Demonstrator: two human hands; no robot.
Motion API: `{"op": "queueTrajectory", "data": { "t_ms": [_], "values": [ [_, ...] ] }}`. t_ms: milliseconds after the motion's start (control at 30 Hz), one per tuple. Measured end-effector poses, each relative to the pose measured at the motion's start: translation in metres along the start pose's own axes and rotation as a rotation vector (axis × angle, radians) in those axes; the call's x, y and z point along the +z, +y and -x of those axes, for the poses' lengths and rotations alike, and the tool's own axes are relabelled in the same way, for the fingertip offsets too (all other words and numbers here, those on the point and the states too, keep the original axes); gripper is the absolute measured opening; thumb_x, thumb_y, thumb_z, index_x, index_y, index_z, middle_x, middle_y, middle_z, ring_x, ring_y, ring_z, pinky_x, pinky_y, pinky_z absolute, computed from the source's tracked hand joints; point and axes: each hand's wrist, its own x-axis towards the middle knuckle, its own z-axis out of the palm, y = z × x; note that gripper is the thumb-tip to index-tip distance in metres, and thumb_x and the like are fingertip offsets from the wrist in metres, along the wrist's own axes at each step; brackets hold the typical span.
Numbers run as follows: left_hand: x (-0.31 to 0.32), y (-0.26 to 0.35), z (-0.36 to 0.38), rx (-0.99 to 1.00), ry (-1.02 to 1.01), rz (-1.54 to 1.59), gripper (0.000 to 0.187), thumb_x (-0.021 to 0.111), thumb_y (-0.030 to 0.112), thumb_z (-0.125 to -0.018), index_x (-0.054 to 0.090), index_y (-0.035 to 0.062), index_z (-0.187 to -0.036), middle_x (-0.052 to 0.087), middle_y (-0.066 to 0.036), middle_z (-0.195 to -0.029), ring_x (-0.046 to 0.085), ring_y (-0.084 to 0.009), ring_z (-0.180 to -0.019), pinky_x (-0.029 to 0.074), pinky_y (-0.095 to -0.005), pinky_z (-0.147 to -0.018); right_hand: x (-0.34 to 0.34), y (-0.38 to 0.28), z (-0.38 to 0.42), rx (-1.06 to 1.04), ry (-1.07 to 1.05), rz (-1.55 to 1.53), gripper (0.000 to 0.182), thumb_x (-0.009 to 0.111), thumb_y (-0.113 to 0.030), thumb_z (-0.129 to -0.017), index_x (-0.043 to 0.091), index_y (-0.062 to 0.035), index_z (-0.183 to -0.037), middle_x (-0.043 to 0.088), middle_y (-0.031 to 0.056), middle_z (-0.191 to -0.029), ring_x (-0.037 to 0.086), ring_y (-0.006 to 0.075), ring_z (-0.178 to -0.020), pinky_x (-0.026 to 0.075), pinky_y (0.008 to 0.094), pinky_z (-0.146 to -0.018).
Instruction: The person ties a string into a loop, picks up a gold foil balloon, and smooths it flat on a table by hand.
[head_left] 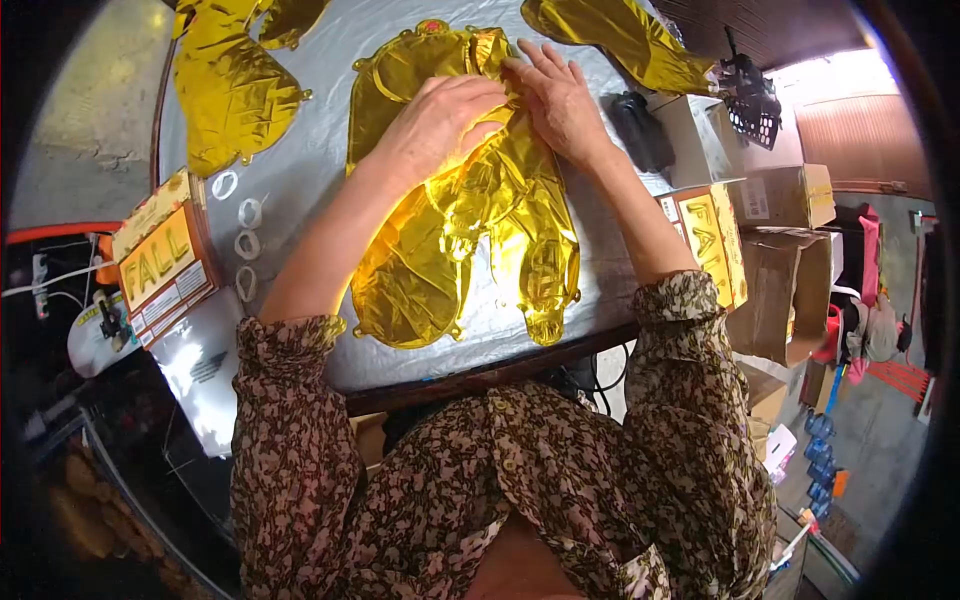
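Flat gold foil balloons (410,285) lie on the silver-covered table (330,365) in front of me, wrinkled and shiny. My left hand (440,125) rests over the upper part of the foil, its fingers curled inward and partly hidden; what lies beneath the fingertips cannot be made out. To its right, my right hand (562,105) lies along the foil's upper right edge with the fingers spread. A small red spot (432,27) shows at the foil's top edge.
More gold foil (235,95) lies at the upper left, and another piece (630,40) at the upper right. White ribbon rings (247,243) line the left side. FALL packages (160,260) stand at both sides. Right of the table are open cardboard boxes (785,290) and a black object (640,132).
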Motion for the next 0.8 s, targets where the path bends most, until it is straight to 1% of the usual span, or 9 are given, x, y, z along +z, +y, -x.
{"op": "queueTrajectory", "data": {
  "t_ms": [33,100,133,200,367,567,633,767,800],
  "values": [
    [0.001,-0.001,0.000,-0.007,0.006,-0.002,0.035,0.069,0.023,-0.095,0.069,0.0040,-0.124,0.067,-0.011,-0.130,0.059,-0.0289,-0.126,0.044,-0.0410,-0.108,0.001,0.001,0.001,0.001,-0.004,-0.001,0.044,0.054,-0.013,-0.101,0.054,-0.0168,-0.145,0.043,0.0126,-0.158,0.035,0.0397,-0.148,0.026,0.0568,-0.120],
    [0.001,0.000,0.000,-0.017,0.011,-0.004,0.035,0.069,0.023,-0.095,0.069,0.0043,-0.124,0.067,-0.012,-0.130,0.059,-0.0291,-0.126,0.044,-0.0409,-0.108,0.002,0.002,0.001,-0.026,0.056,0.003,0.050,0.057,-0.008,-0.092,0.057,-0.0147,-0.142,0.045,0.0118,-0.156,0.039,0.0378,-0.145,0.030,0.0569,-0.117],
    [0.003,0.002,0.000,-0.017,0.058,0.018,0.036,0.070,0.025,-0.094,0.069,0.0044,-0.123,0.067,-0.011,-0.129,0.059,-0.0288,-0.124,0.044,-0.0411,-0.107,0.003,0.003,0.001,-0.025,0.054,0.001,0.050,0.057,-0.008,-0.092,0.057,-0.0147,-0.142,0.045,0.0118,-0.156,0.039,0.0378,-0.145,0.030,0.0569,-0.117],
    [0.003,0.008,0.000,-0.023,0.099,0.048,0.036,0.070,0.027,-0.093,0.069,0.0045,-0.122,0.067,-0.010,-0.128,0.060,-0.0285,-0.123,0.045,-0.0412,-0.106,0.001,0.003,0.001,-0.009,0.028,-0.012,0.043,0.057,-0.015,-0.101,0.057,-0.0166,-0.143,0.046,0.0146,-0.156,0.039,0.0394,-0.146,0.027,0.0568,-0.118],
    [0.011,0.015,0.003,-0.051,0.076,0.005,0.048,0.072,0.038,-0.091,0.068,0.0043,-0.124,0.061,-0.013,-0.136,0.055,-0.0304,-0.129,0.043,-0.0430,-0.109,0.007,0.008,0.002,-0.035,0.064,-0.060,0.041,0.059,-0.019,-0.101,0.058,-0.0156,-0.142,0.050,0.0165,-0.152,0.042,0.0396,-0.144,0.028,0.0566,-0.117],
    [0.017,0.013,0.009,-0.098,0.065,0.099,0.051,0.073,0.038,-0.090,0.066,0.0041,-0.127,0.060,-0.014,-0.138,0.053,-0.0318,-0.131,0.042,-0.0446,-0.111,0.005,0.010,-0.002,0.007,0.038,-0.091,0.039,0.061,-0.021,-0.100,0.061,-0.0156,-0.139,0.050,0.0168,-0.152,0.043,0.0399,-0.142,0.028,0.0574,-0.117],
    [0.018,0.012,0.011,-0.097,0.071,0.109,0.051,0.074,0.038,-0.090,0.066,0.0042,-0.127,0.060,-0.014,-0.138,0.054,-0.0318,-0.131,0.043,-0.0445,-0.111,0.005,0.011,-0.011,-0.040,0.094,-0.054,0.037,0.062,-0.019,-0.097,0.063,-0.0131,-0.134,0.051,0.0180,-0.149,0.044,0.0385,-0.141,0.030,0.0578,-0.116],
    [0.017,0.013,0.011,-0.101,0.073,0.115,0.052,0.074,0.039,-0.089,0.066,0.0047,-0.127,0.060,-0.013,-0.138,0.054,-0.0316,-0.130,0.043,-0.0444,-0.110,0.016,0.013,-0.033,-0.030,0.184,-0.004,0.042,0.059,-0.023,-0.098,0.057,-0.0089,-0.138,0.048,0.0207,-0.151,0.042,0.0391,-0.142,0.029,0.0572,-0.117],
    [0.017,0.014,0.011,-0.104,0.072,0.115,0.052,0.074,0.039,-0.089,0.066,0.0047,-0.127,0.060,-0.013,-0.138,0.054,-0.0316,-0.130,0.043,-0.0444,-0.110,0.010,0.011,-0.043,-0.031,0.179,0.003,0.034,0.059,-0.022,-0.098,0.059,-0.0039,-0.127,0.050,0.0237,-0.148,0.046,0.0399,-0.138,0.035,0.0545,-0.114]
  ]
}}
